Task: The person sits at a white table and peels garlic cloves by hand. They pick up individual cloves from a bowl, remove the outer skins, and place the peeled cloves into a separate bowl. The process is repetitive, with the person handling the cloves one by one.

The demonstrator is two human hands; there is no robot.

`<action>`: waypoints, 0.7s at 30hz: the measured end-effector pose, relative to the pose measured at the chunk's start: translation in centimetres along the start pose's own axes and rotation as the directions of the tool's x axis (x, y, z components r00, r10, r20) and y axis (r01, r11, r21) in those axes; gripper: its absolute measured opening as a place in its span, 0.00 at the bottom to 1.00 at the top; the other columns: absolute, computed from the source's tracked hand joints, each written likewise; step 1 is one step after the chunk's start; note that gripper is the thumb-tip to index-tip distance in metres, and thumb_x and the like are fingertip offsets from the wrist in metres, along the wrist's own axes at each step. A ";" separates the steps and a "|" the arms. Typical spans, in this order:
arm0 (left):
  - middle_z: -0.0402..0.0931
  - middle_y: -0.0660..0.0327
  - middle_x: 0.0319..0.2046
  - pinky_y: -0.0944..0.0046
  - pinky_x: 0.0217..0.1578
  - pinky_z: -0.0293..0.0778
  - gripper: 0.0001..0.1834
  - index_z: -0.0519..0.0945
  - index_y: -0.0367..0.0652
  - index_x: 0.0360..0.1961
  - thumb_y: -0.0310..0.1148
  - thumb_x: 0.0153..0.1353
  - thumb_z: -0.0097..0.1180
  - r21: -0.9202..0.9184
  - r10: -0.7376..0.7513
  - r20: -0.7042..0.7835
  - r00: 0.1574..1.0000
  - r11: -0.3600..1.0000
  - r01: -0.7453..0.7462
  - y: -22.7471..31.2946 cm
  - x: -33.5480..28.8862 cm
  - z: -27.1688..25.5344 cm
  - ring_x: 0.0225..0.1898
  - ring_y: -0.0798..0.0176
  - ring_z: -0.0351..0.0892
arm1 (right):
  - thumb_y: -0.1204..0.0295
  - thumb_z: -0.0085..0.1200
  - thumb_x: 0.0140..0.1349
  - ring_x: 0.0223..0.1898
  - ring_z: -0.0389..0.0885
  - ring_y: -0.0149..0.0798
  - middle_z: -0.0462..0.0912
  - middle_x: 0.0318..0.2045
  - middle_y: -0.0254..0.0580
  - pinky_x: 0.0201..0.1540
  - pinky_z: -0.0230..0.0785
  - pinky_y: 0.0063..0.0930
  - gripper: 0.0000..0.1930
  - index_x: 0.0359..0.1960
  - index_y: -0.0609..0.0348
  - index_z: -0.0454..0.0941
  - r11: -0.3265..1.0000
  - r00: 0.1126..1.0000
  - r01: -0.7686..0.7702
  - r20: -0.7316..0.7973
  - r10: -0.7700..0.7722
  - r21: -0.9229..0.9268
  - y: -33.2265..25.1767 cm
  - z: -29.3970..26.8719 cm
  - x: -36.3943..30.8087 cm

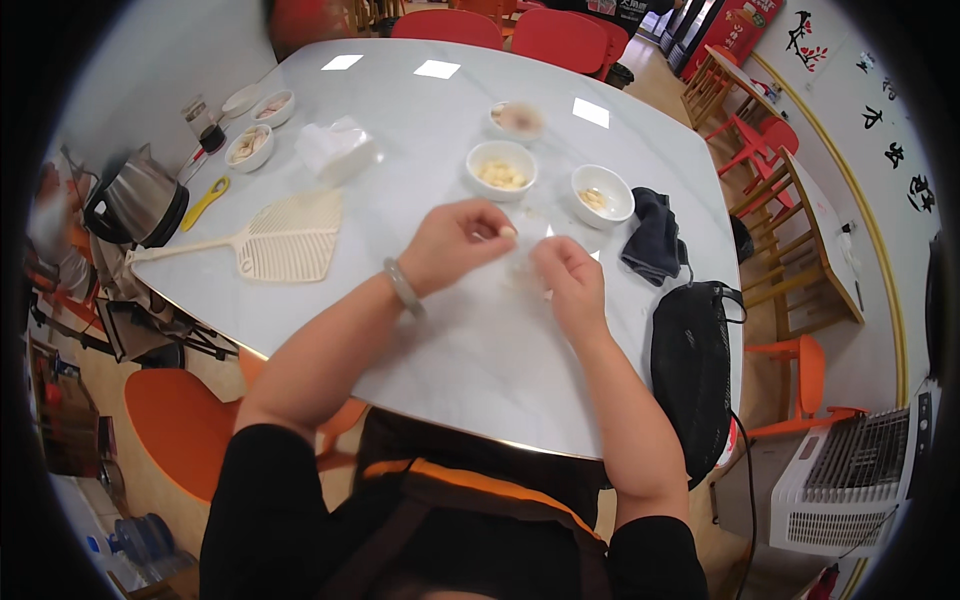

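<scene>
A small pale garlic clove (508, 232) sits pinched at the fingertips of the left hand (455, 243), whose grip is closed narrow on it, just above the white table (470, 350). The right hand (568, 278) is curled close beside it; whether its grip holds anything I cannot tell. Just beyond stand a bowl of peeled cloves (501, 168) and a second bowl (602, 194), with a dark cloth (652, 237) to the right. A cream fly swatter (272, 240) lies well to the left.

Looked like a small eatery's dining room. Held a large round white table (480, 350) ringed by red chairs (560, 38), plus wooden tables (815, 240) along the far wall.
</scene>
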State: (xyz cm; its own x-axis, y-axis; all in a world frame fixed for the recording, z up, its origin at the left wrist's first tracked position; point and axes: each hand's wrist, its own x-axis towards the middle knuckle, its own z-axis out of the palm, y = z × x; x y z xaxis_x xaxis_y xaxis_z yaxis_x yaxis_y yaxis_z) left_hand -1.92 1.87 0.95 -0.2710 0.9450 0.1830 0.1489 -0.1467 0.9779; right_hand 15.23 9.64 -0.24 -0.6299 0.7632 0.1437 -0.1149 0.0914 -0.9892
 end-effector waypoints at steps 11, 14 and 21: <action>0.78 0.57 0.26 0.64 0.33 0.73 0.10 0.80 0.37 0.31 0.32 0.50 0.58 0.728 -0.032 -0.077 0.996 0.681 0.078 -1.6 1.8 -5.2 0.30 0.61 0.78 | 0.80 0.45 0.59 0.35 0.77 0.29 0.80 0.33 0.38 0.39 0.67 0.21 0.09 0.39 0.63 0.77 0.864 0.834 0.244 -0.360 -0.419 -0.440 0.8 -5.5 4.1; 0.78 0.56 0.27 0.62 0.34 0.73 0.11 0.80 0.37 0.32 0.33 0.48 0.59 0.765 -0.094 -0.052 0.994 0.636 0.101 -1.2 1.6 -4.8 0.30 0.58 0.77 | 0.80 0.44 0.58 0.38 0.79 0.37 0.81 0.36 0.44 0.44 0.69 0.27 0.12 0.41 0.63 0.78 0.796 0.861 0.122 -0.336 -0.382 -0.593 -1.7 -6.3 6.0; 0.77 0.56 0.28 0.60 0.35 0.72 0.16 0.80 0.37 0.35 0.36 0.48 0.62 0.808 -0.099 -0.015 0.995 0.584 0.070 -1.2 1.6 -4.6 0.32 0.56 0.76 | 0.69 0.48 0.56 0.37 0.78 0.45 0.81 0.33 0.47 0.43 0.69 0.31 0.12 0.38 0.60 0.79 0.399 0.997 -0.047 -0.016 0.079 -0.916 -1.4 -8.3 13.4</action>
State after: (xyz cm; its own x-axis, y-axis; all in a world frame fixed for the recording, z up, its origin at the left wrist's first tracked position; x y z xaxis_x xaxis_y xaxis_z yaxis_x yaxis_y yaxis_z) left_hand -6.86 2.22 0.53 -0.2987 0.9504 0.0866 0.8367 0.2172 0.5027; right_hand 13.34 24.99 2.86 -0.6244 0.7784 0.0647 0.6868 0.5866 -0.4292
